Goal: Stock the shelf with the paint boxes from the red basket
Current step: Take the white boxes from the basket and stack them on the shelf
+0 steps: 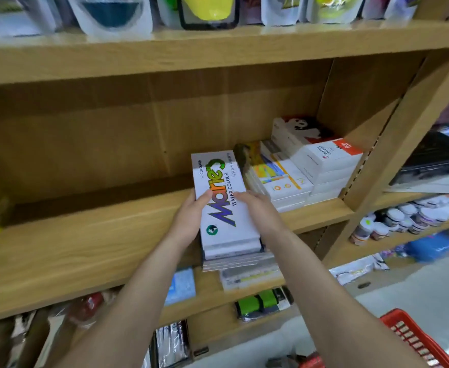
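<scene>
paint boxes (224, 205) lengthwise into shelf (85, 235)

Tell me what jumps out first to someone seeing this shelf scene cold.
First, the white Marie's water colour box at the centre, topping a small stack held between the left hand and right hand at the wooden shelf's front edge. Next, the stacked white paint boxes already filling the shelf's right end. Last, a corner of the red basket shows at the lower right, on the floor.
</scene>
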